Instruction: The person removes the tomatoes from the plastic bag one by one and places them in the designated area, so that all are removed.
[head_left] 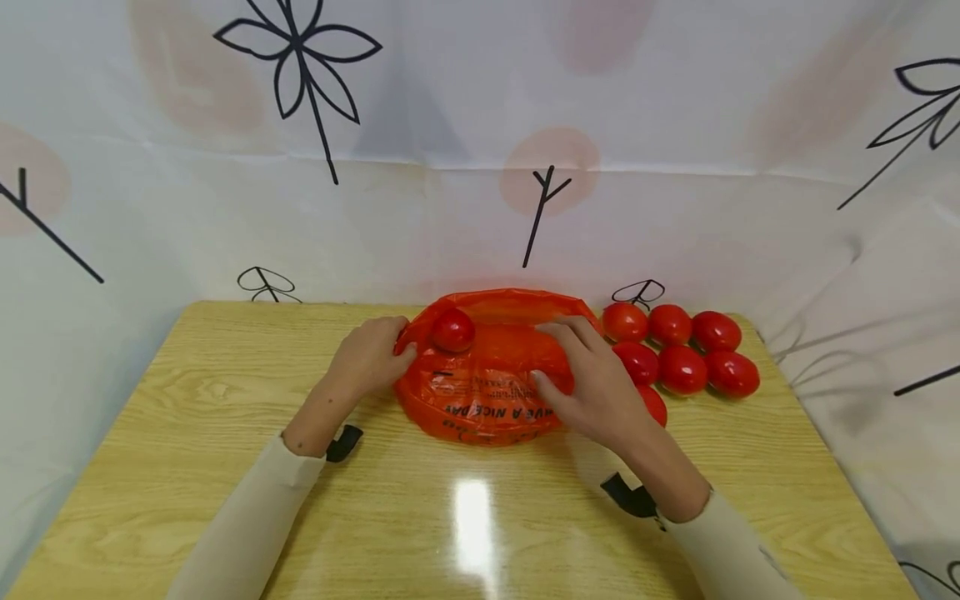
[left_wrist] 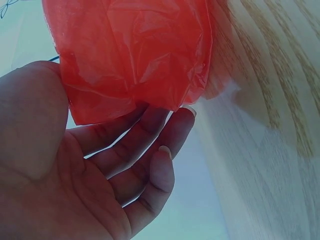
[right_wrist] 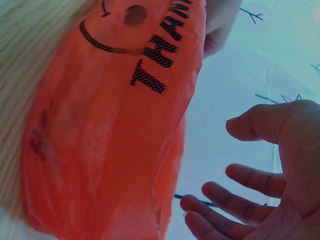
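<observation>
An orange-red plastic bag (head_left: 510,425) with black lettering lies with its mouth spread on the wooden table. Inside it, toward the left, rests one glossy red tomato (head_left: 453,330). The left hand (head_left: 366,354) grips the bag's left rim, thumb on the inner side and fingers outside. In the left wrist view, the plastic bag (left_wrist: 135,55) runs between thumb and fingers. Over the bag's right side hovers the right hand (head_left: 600,387), fingers loosely bent and holding nothing. The right wrist view shows that hand (right_wrist: 270,185) apart from the bag's edge, thumb and fingers spread.
Several glossy red tomatoes (head_left: 682,370) sit grouped in rows at the table's back right, beside the bag. The wooden table (head_left: 225,400) meets a white cloth backdrop (head_left: 465,217) with plant drawings. Light glares off the tabletop in front of the bag.
</observation>
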